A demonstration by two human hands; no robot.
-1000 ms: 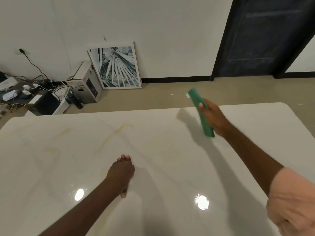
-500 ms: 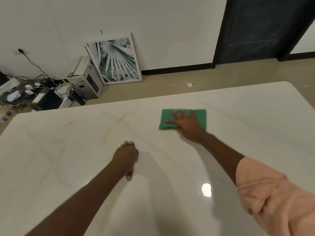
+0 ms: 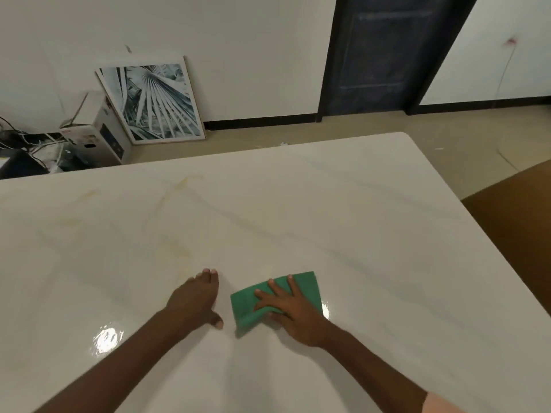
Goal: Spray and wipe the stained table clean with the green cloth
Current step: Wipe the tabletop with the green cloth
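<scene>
The white marble-look table (image 3: 372, 222) fills the lower view, with faint yellowish stains (image 3: 179, 186) toward its far left. A folded green cloth (image 3: 246, 302) lies flat on the near middle of the table. My right hand (image 3: 293, 311) presses down on the cloth with fingers spread, thumb tucked at its near edge. My left hand (image 3: 195, 299) rests flat on the bare tabletop just left of the cloth, fingers together, holding nothing. No spray bottle is in view.
A framed palm-leaf picture (image 3: 152, 101) leans on the wall beyond the table, beside a white box (image 3: 98, 135) and tangled cables (image 3: 26, 144). A dark door (image 3: 387, 52) stands at the back right. A brown surface (image 3: 518, 234) borders the table's right edge.
My right hand brought the cloth down from the air onto the table, then dragged it from the far middle toward me. The left hand stayed planted on the table.
</scene>
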